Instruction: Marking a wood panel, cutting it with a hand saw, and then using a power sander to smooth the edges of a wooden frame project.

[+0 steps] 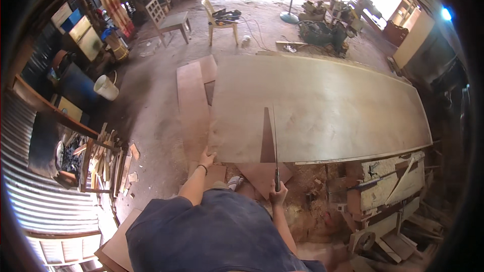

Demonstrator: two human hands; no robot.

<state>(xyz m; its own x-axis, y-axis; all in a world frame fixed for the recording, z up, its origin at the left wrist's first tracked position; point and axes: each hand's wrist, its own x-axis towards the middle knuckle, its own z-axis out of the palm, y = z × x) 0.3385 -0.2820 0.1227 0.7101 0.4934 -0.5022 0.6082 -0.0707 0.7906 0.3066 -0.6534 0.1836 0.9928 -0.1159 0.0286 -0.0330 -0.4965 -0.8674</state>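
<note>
A large pale plywood sheet lies in front of me, its near edge close to my body. My right hand is closed round the dark handle of a handsaw. The thin blade points away from me over the sheet and shows almost edge-on. Just left of it is a dark reddish-brown wedge; I cannot tell whether it is a gap or a shadow. My left hand grips the sheet's near left corner, a dark band on its wrist. Reddish-brown panels lie lower, by the sheet's left side.
Scrap wood and a cluttered wooden bench stand at the right. Wood offcuts and a white bucket are at the left. A wooden chair, a plastic chair with tools and a stand fan stand beyond the sheet.
</note>
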